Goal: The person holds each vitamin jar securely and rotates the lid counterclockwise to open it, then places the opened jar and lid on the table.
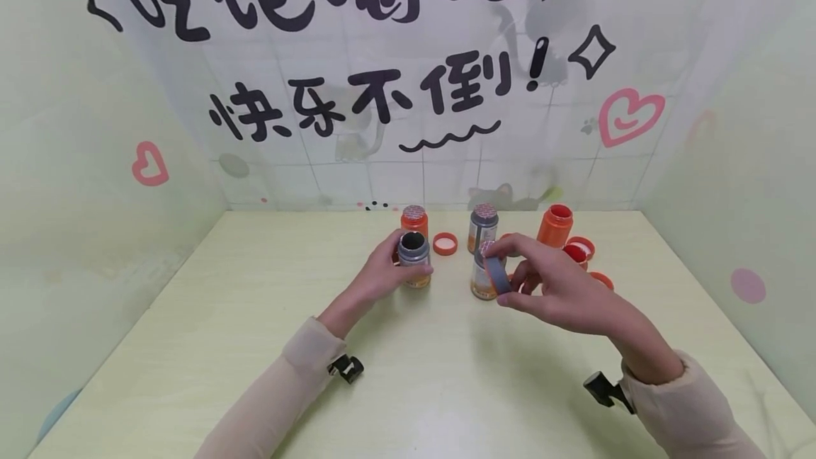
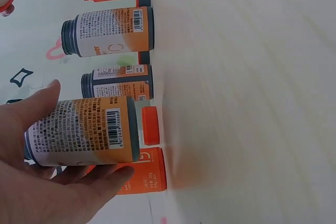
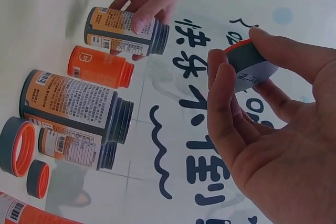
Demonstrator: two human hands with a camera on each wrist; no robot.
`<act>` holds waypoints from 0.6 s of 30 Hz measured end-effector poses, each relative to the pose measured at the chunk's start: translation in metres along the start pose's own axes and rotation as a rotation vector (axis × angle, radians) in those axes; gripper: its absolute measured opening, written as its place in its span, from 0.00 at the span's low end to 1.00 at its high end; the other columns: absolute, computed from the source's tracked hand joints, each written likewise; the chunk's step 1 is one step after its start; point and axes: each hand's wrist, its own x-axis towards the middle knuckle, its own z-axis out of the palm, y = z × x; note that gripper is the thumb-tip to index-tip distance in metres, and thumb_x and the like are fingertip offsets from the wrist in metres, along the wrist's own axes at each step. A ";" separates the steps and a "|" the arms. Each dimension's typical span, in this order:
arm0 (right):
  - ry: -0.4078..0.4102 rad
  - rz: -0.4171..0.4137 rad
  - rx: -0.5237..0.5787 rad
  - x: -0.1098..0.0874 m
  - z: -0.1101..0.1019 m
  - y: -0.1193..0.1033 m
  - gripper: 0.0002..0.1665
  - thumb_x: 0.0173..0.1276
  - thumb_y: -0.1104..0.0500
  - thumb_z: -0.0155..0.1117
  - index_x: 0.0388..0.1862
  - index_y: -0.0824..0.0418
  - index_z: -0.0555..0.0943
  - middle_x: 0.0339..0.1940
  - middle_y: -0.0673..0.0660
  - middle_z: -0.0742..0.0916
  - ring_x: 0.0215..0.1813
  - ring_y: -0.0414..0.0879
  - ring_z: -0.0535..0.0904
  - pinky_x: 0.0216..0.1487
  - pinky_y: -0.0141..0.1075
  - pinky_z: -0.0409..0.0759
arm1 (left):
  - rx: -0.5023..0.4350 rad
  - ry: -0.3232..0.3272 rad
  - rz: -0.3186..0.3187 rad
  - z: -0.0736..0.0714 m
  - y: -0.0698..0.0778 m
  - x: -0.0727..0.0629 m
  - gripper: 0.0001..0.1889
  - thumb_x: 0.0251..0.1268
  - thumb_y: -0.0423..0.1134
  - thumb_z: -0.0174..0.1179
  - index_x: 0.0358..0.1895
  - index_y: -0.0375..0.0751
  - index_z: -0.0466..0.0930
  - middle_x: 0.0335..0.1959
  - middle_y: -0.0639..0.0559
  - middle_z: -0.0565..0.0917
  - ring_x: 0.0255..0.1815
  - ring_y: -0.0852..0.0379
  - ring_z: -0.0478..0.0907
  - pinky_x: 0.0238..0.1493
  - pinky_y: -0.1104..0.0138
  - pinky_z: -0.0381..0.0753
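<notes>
My left hand (image 1: 376,273) grips a grey supplement bottle (image 1: 414,252), its mouth uncapped and dark inside. In the left wrist view this bottle (image 2: 86,132) stands upright, its base slightly above the table. Thumb and fingers of my right hand (image 1: 561,294) pinch a grey screw cap (image 1: 496,275) with an orange inner rim, tilted on edge. The right wrist view shows this cap (image 3: 248,65) held apart from any bottle. Just beyond it stands a second grey bottle (image 1: 482,283) with a printed seal over its mouth, partly hidden by the cap and fingers.
Behind my left hand is a sealed orange bottle (image 1: 414,215), with an orange-rimmed cap (image 1: 445,244) to its right. Another sealed grey bottle (image 1: 483,224) stands farther back. At the right are an open orange bottle (image 1: 554,229) and several loose caps (image 1: 601,280). A printed wall backs the table.
</notes>
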 end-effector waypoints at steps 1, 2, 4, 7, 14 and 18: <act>0.005 0.007 -0.007 0.001 0.000 0.000 0.33 0.63 0.63 0.76 0.65 0.50 0.73 0.53 0.51 0.85 0.38 0.41 0.86 0.42 0.36 0.87 | 0.008 -0.001 -0.011 0.000 0.000 0.000 0.35 0.61 0.39 0.74 0.71 0.50 0.69 0.68 0.48 0.78 0.71 0.44 0.74 0.72 0.45 0.72; 0.011 0.016 -0.013 0.002 0.001 0.000 0.33 0.63 0.62 0.76 0.65 0.50 0.73 0.54 0.51 0.85 0.39 0.41 0.86 0.42 0.36 0.87 | 0.013 -0.005 -0.019 -0.001 -0.001 0.000 0.35 0.61 0.38 0.74 0.71 0.49 0.69 0.68 0.47 0.78 0.72 0.44 0.74 0.73 0.45 0.72; 0.026 0.029 -0.022 0.003 0.001 0.001 0.34 0.62 0.62 0.77 0.64 0.51 0.73 0.54 0.51 0.85 0.41 0.43 0.86 0.42 0.36 0.87 | 0.023 -0.015 -0.036 -0.001 -0.002 0.001 0.35 0.61 0.39 0.74 0.71 0.49 0.69 0.68 0.47 0.77 0.72 0.43 0.73 0.73 0.44 0.71; 0.054 0.048 -0.024 0.005 0.002 0.002 0.34 0.62 0.62 0.77 0.64 0.53 0.72 0.55 0.53 0.85 0.44 0.44 0.85 0.42 0.35 0.86 | 0.025 -0.026 -0.054 -0.002 -0.004 0.002 0.36 0.61 0.39 0.74 0.71 0.50 0.68 0.69 0.47 0.77 0.72 0.43 0.73 0.74 0.43 0.70; 0.054 0.101 0.032 0.008 0.004 0.004 0.36 0.62 0.62 0.77 0.64 0.57 0.68 0.58 0.56 0.83 0.48 0.47 0.86 0.46 0.32 0.86 | 0.020 -0.044 -0.064 -0.003 -0.009 0.004 0.34 0.61 0.37 0.73 0.69 0.49 0.69 0.69 0.46 0.76 0.73 0.42 0.72 0.75 0.42 0.68; 0.050 0.076 0.007 0.008 0.004 0.006 0.38 0.63 0.62 0.76 0.69 0.61 0.70 0.60 0.59 0.83 0.49 0.48 0.86 0.45 0.33 0.86 | 0.020 -0.049 -0.070 -0.003 -0.010 0.004 0.33 0.61 0.34 0.73 0.68 0.47 0.69 0.68 0.45 0.77 0.73 0.42 0.71 0.76 0.42 0.67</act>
